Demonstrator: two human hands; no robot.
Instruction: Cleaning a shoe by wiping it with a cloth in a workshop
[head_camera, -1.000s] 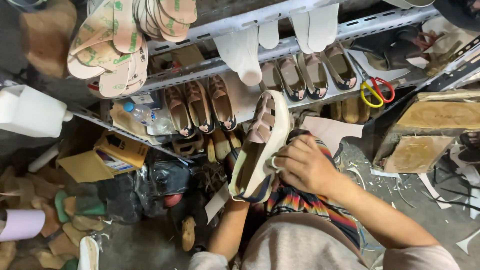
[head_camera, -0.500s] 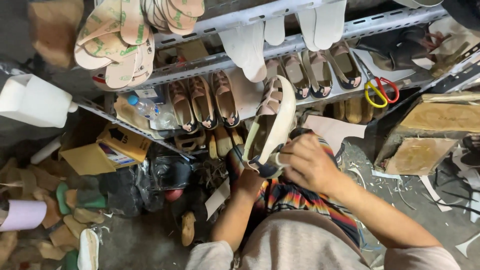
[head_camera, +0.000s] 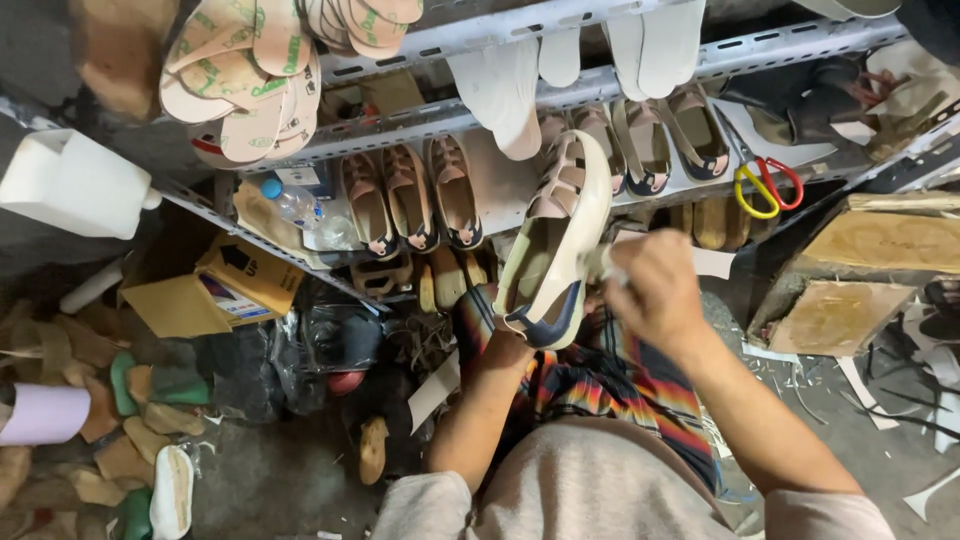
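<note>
The right hand (head_camera: 655, 290) slides off the cream sandal (head_camera: 555, 245) to its edge (fingers pinched, on what I cannot tell); the left hand (head_camera: 505, 350) grips the heel from below, so work moves along the sole rim.

Cream sandal (head_camera: 556, 240) in both hands, left (head_camera: 506, 350), right (head_camera: 655, 288)

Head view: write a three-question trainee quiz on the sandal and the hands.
1. True or false: the left hand supports the cream sandal from below at its heel end.
2. The right hand is: A) at the sandal's side edge, B) on the scissors, C) on the plastic bottle.
3. What colours are the scissors' handles?

Key: 1 true; 2 A; 3 yellow and red.
</note>
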